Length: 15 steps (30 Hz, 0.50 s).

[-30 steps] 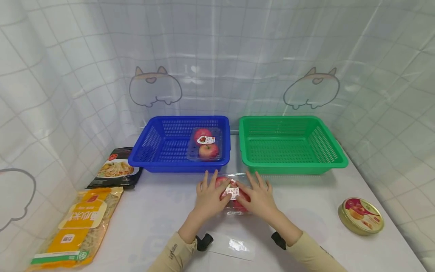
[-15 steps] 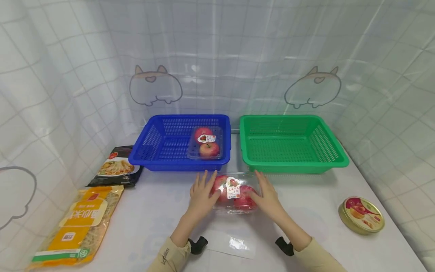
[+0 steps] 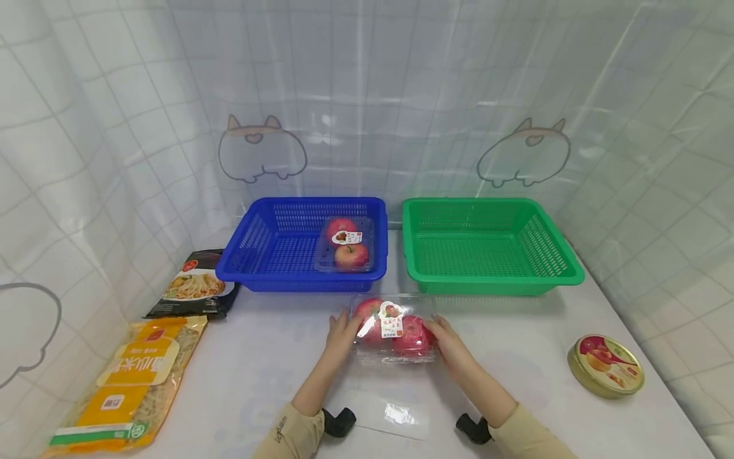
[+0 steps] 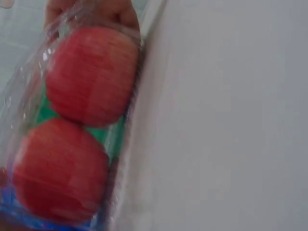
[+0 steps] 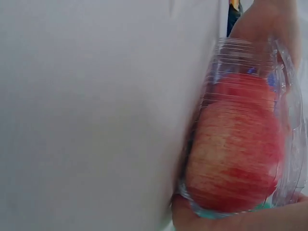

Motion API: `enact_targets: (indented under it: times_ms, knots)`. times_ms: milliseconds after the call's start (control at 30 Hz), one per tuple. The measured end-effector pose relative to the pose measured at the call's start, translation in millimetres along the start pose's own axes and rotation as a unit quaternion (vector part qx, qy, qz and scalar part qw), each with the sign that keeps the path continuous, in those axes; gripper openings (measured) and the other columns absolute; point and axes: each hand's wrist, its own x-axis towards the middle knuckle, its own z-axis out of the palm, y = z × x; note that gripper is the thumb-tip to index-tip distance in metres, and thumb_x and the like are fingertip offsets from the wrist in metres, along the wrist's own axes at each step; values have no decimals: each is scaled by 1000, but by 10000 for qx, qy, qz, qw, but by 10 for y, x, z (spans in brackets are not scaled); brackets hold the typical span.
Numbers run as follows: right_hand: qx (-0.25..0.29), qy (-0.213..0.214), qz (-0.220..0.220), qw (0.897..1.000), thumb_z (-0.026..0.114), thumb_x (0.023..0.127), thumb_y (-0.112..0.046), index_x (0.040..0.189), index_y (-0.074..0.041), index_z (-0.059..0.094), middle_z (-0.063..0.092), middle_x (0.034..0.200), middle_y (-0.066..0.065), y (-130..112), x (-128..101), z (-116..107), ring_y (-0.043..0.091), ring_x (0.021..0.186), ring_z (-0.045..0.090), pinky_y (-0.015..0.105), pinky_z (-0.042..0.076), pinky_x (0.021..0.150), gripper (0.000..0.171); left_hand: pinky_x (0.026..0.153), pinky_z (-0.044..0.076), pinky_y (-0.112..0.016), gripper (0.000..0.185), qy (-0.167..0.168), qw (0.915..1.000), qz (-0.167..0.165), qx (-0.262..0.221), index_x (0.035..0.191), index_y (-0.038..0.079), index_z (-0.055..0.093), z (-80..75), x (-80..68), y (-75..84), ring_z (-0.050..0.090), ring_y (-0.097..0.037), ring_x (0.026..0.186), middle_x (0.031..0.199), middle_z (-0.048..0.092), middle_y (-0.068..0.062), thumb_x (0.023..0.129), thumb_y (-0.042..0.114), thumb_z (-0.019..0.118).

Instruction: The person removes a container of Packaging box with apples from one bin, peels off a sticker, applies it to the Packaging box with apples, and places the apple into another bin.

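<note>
A clear plastic box (image 3: pixel 392 324) with a white label and two red apples (image 3: pixel 413 335) lies in front of the baskets. My left hand (image 3: pixel 339 339) grips its left end, thumb over the top edge. At the opposite end my right hand (image 3: pixel 450 344) holds it likewise, thumb by the apple. From the left wrist, both apples (image 4: pixel 91 77) show through the plastic, with the right hand (image 4: pixel 96 12) behind them. The right wrist view has fingertips (image 5: pixel 183 211) curled under the box's lower edge and the left hand (image 5: pixel 267 26) at the far end.
Behind stand a blue basket (image 3: pixel 312 284) holding another box of apples (image 3: pixel 351 255), and a green basket (image 3: pixel 499 287). A black food packet (image 3: pixel 195 287) and a yellow noodle bag (image 3: pixel 134 382) lie left. A round gold tin (image 3: pixel 606 366) sits right; a flat clear sheet (image 3: pixel 395 413) lies in front.
Both hands have moved from over the top of the box out to its ends and now grip it there. The box has shifted slightly left since half a second ago.
</note>
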Motion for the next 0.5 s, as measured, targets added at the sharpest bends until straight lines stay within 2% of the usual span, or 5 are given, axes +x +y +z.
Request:
enact_targets:
  times_ms: [100, 200, 333, 433, 500]
  knots:
    - [-3, 51, -50, 10000, 41, 95, -23, 142, 13, 3, 1, 147, 32, -3, -15, 33, 44, 136, -1, 54, 4, 110, 70, 107, 10, -59, 72, -96, 9990, 42, -443, 139, -13, 24, 8, -49, 11, 7, -48, 135, 144, 20, -34, 91, 37, 43]
    - [-35, 78, -69, 9999, 41, 95, -23, 142, 12, 7, 5, 147, 32, -16, -51, 39, 45, 136, 5, 54, 6, 110, 67, 108, 14, -56, 73, -198, 9972, -10, -723, 141, -11, 19, -1, -95, 39, 14, -46, 135, 145, 19, -33, 92, 38, 43]
    - [-131, 148, -232, 9995, 42, 95, -23, 141, 11, 16, 20, 144, 31, -51, -116, 18, 42, 129, 28, 51, 18, 108, 63, 107, 17, -56, 70, -264, 9951, -25, -950, 141, -6, 20, -29, -164, 96, 19, -44, 134, 143, 24, -32, 92, 38, 43]
    - [-291, 269, -325, 9987, 44, 94, -24, 140, 9, 23, 35, 137, 28, -92, -159, -12, 35, 116, 41, 41, 34, 97, 60, 105, 22, -54, 66, -498, 9903, -87, -1298, 140, -2, 20, -66, -232, 145, 25, -41, 131, 140, 28, -30, 92, 38, 42]
    - [-405, 343, -355, 9980, 46, 93, -25, 139, 7, 28, 40, 133, 27, -133, -185, -35, 31, 113, 43, 34, 37, 87, 59, 101, 30, -50, 65, -759, 9842, -170, -1591, 139, 1, 18, -103, -279, 177, 33, -39, 125, 138, 29, -29, 92, 40, 42]
